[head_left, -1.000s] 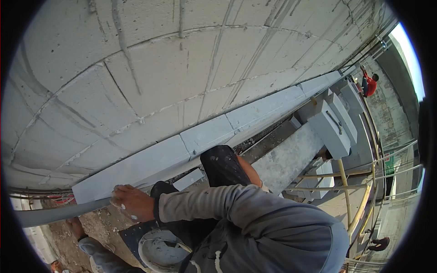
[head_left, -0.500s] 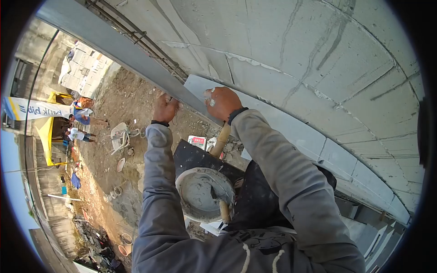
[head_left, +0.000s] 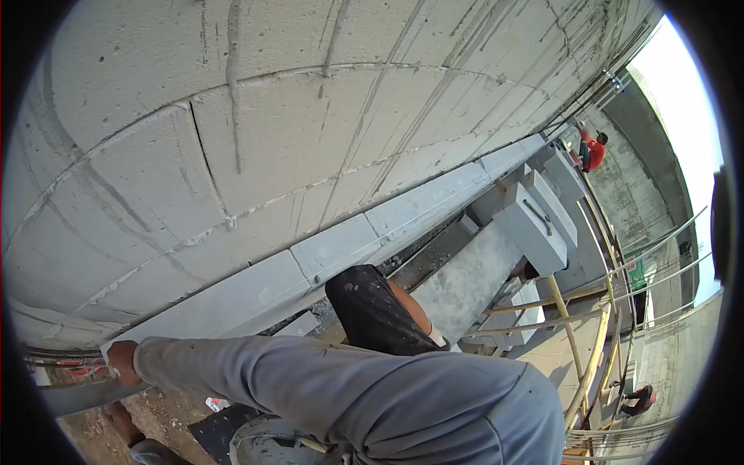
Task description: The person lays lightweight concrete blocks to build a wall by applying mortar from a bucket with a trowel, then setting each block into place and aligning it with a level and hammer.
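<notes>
My right hand is at the near end of a row of pale blocks along the wall, its fingers curled; what they hold, if anything, is hidden. Lower down, my left hand is beside the underside of a grey concrete beam, looking closed, with its fingertips partly hidden. Below my right sleeve stands a bucket of wet mortar, partly covered by the sleeve, with a wooden handle sticking out.
A tall block wall with mortar streaks rises beside me. Stacked pale blocks stand on the scaffold, past my bent knee. Bamboo poles edge it. A person in red is farther along; another person is lower down.
My view has swung right along the wall, so both hands now appear at the lower left. The scaffold and block stack have come into view. Both hands stay near the block row's end.
</notes>
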### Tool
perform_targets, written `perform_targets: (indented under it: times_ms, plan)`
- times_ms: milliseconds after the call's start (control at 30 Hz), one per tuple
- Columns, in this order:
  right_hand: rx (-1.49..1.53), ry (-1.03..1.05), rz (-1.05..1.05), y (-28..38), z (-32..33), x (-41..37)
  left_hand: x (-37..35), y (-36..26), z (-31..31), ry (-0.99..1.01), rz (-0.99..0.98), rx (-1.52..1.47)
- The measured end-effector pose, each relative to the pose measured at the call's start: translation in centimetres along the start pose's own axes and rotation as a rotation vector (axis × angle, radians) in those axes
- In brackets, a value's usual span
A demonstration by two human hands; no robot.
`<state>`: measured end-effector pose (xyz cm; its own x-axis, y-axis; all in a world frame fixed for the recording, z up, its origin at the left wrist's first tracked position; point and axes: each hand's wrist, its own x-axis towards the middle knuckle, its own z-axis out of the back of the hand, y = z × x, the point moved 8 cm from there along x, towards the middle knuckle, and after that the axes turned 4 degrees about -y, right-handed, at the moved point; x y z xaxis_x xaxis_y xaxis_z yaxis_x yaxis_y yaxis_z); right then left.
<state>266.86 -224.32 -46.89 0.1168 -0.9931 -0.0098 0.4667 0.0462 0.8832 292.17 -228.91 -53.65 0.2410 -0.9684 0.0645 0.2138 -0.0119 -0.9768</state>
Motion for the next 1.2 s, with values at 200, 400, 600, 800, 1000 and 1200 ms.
perform_targets:
  times_ms: [200, 400, 600, 800, 1000, 1200]
  plan:
    - [-0.078, 0.166, -0.047, -0.9, -1.7, 1.4, 0.3, 0.5, 0.2, -0.027, -0.044, 0.063]
    - [-0.085, 0.171, -0.084, -1.4, -2.4, 1.8, 1.2, 1.6, 0.3, 0.083, -0.121, 0.121]
    - [-0.124, 0.160, -0.074, -2.4, -4.4, 3.1, 0.9, 2.9, 0.7, 0.162, -0.140, 0.081]
    - [-0.298, 0.106, -0.014, -4.7, -9.3, 7.9, -1.6, 0.5, -0.5, 0.279, 0.068, -0.090]
    - [-0.530, 0.135, 0.210, -3.8, -10.9, 9.5, -6.0, -3.8, -3.8, 0.396, 0.136, 0.123]
    - [-0.061, -0.015, 0.014, -4.3, -8.5, 7.5, -4.3, -1.3, -1.9, 0.339, 0.031, 0.091]
